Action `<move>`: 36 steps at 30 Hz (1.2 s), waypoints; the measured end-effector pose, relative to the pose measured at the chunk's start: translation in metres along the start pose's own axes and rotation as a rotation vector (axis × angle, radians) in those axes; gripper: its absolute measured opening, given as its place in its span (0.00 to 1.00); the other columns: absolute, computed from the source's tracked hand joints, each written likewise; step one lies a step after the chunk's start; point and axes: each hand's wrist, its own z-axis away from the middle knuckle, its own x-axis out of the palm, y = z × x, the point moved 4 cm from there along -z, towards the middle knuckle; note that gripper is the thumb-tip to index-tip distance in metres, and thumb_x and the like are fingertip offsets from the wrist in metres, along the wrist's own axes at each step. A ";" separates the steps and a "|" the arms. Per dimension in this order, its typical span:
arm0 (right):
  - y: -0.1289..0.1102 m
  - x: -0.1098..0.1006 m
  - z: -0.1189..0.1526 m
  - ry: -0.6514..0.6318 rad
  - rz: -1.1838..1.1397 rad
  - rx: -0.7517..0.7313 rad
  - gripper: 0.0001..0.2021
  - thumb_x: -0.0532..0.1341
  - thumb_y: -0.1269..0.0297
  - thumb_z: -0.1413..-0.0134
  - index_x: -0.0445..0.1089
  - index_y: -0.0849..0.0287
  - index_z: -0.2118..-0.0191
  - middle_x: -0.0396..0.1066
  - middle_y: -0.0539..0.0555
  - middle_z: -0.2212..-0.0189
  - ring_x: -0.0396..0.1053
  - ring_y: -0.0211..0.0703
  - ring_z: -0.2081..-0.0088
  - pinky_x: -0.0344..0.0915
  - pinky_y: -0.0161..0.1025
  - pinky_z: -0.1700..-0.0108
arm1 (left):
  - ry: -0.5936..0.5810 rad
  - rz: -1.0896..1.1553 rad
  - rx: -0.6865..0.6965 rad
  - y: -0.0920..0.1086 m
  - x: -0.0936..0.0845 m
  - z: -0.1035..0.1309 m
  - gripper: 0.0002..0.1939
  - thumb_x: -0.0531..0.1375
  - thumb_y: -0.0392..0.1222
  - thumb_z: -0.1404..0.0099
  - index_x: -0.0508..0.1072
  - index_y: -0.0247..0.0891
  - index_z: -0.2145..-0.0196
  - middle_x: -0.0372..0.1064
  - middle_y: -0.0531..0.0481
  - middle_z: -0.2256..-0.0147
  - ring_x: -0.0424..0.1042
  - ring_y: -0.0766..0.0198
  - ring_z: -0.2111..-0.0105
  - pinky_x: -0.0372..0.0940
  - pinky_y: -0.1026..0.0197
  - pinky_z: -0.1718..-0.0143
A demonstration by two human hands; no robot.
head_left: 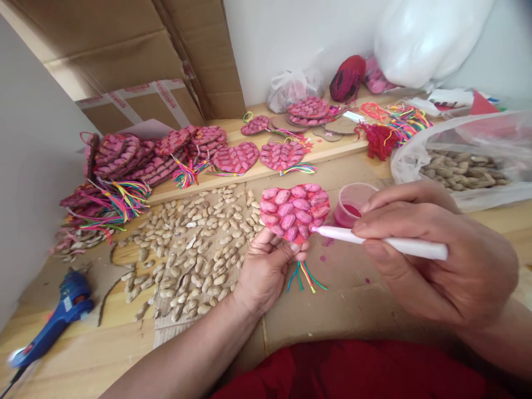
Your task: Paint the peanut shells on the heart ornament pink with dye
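Observation:
Between the thumb and fingers of my left hand [266, 266] is a heart-shaped ornament [293, 210], its red face covered with pink-painted peanut shells. Coloured strings [305, 277] hang from its lower tip. My right hand [436, 249] is closed around a white paintbrush [399, 244]. The brush's pink-stained tip touches the shells near the heart's lower right edge. Just behind the brush stands a small clear cup [353, 202] with pink paint in it, partly covered by my right fingers.
Peanut shells [208, 260] spread over cardboard at left, beside a blue glue gun [62, 316]. Finished pink hearts [236, 158] and stacked pieces [120, 155] line the wooden board behind. A plastic bag of peanuts [461, 166] sits at right; red yarn [348, 77] lies at the back.

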 end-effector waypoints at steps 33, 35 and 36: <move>-0.014 0.007 0.001 -0.079 0.086 -0.097 0.02 0.60 0.67 0.44 0.68 0.54 0.64 0.75 0.49 0.70 0.70 0.44 0.60 0.65 0.50 0.56 | 0.019 -0.026 0.036 -0.002 -0.001 0.000 0.15 0.67 0.28 0.43 0.79 0.43 0.59 0.76 0.53 0.63 0.73 0.71 0.68 0.69 0.70 0.67; -0.016 0.006 0.000 -0.081 0.074 -0.104 0.01 0.60 0.67 0.43 0.67 0.53 0.65 0.75 0.48 0.70 0.70 0.43 0.61 0.65 0.49 0.56 | 0.021 -0.014 0.036 -0.002 -0.001 0.000 0.16 0.67 0.28 0.44 0.79 0.44 0.59 0.76 0.53 0.63 0.73 0.72 0.69 0.69 0.70 0.67; -0.016 0.006 0.000 -0.076 0.074 -0.098 0.01 0.59 0.66 0.43 0.67 0.53 0.65 0.75 0.48 0.70 0.70 0.43 0.61 0.66 0.48 0.56 | 0.022 -0.013 0.034 -0.001 -0.001 0.000 0.16 0.68 0.28 0.44 0.79 0.44 0.59 0.76 0.53 0.63 0.73 0.72 0.69 0.69 0.70 0.67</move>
